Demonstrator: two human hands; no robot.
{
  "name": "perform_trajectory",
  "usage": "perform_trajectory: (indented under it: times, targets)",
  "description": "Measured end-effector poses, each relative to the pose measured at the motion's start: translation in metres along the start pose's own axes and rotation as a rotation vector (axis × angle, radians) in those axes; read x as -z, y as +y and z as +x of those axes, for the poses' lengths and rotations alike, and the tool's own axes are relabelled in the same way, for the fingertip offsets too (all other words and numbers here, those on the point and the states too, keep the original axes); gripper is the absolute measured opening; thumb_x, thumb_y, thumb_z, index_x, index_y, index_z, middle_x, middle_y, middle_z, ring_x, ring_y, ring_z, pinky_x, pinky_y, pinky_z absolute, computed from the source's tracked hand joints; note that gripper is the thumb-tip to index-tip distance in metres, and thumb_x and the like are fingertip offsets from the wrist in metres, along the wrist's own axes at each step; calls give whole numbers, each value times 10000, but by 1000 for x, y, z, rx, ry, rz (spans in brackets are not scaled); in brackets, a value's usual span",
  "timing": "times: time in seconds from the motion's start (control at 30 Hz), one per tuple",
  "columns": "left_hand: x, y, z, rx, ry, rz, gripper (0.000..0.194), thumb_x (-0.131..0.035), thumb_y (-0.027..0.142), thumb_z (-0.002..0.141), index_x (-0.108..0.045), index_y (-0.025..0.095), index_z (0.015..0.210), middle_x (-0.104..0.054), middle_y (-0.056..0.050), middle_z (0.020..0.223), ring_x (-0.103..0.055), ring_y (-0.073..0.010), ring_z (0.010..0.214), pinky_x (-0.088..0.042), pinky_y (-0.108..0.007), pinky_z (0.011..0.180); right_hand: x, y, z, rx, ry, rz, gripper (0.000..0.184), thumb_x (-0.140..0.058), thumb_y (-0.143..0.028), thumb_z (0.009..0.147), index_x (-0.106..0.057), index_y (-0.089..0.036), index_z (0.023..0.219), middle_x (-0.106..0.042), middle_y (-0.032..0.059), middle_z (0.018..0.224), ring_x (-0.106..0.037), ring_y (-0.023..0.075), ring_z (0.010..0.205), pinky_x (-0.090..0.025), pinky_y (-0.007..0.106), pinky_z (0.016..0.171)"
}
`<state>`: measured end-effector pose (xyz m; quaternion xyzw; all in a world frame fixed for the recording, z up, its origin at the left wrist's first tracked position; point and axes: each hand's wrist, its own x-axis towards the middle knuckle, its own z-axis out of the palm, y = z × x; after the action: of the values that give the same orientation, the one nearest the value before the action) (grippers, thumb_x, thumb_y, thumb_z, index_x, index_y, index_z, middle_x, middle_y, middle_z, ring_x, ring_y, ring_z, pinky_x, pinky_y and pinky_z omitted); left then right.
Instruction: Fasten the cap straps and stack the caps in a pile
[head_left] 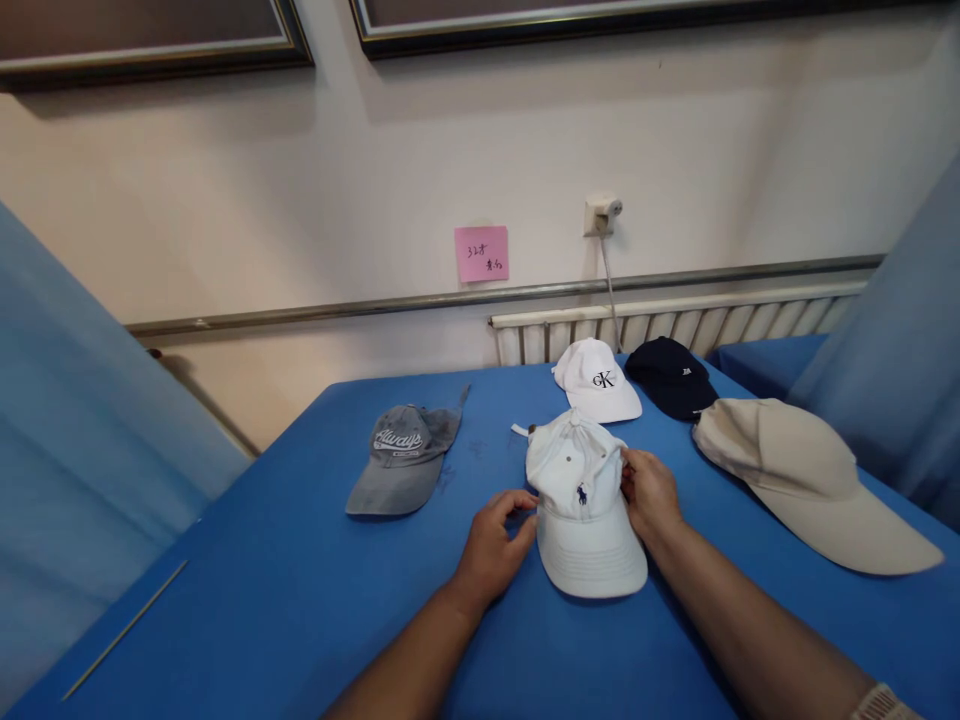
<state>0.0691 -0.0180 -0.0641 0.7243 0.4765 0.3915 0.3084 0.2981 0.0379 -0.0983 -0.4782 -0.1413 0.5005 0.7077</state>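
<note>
Blue table; hands grip cap; "Always" cap.

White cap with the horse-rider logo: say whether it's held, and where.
The left hand and right hand flank the cap at its sides; grip cannot be told.

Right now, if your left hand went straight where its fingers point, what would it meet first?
Most likely the pale cap with the small rider logo; the left hand has its fingertips at the cap's side, perhaps touching.
</note>
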Motion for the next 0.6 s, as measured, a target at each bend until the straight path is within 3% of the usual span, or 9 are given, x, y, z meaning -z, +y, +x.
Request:
perform_trajectory:
  times: [0.17,0.27,0.47,0.6]
  targets:
    - [-7,13,-9,-56,-148,8,172,-570,223,836,-607,183,999,-616,-42,935,-570,-133,754,-467,-248,685,0,-7,1,51,15,82,208,-739,-197,606,-534,-190,644,-507,-84,527,-469,73,469,-389,173,409]
    - [-13,13,-10,-6,-148,7,169,-584,251,831,-607,181,983,-597,-26,869,-541,-117,683,-448,-235,629,2,-12,8,53,90,171,186,-729,-181,622,-550,-191,671,-540,-75,554,-493,74,478,-420,167,412]
    - [-19,0,1,320,-16,-133,249,-620,368,805,-591,162,944,-559,20,653,-502,-104,533,-389,-209,474,9,-16,24,41,201,243,164,-674,-129,652,-524,-195,658,-528,-74,546,-490,63,461,-457,161,429]
    - [-25,4,1,535,13,-454,438,-656,480,763,-517,163,1031,-593,0,753,-547,-102,530,-376,-184,398,11,-17,28,69,214,233,170,-684,-151,653,-523,-205,660,-535,-71,555,-496,74,472,-464,181,439]
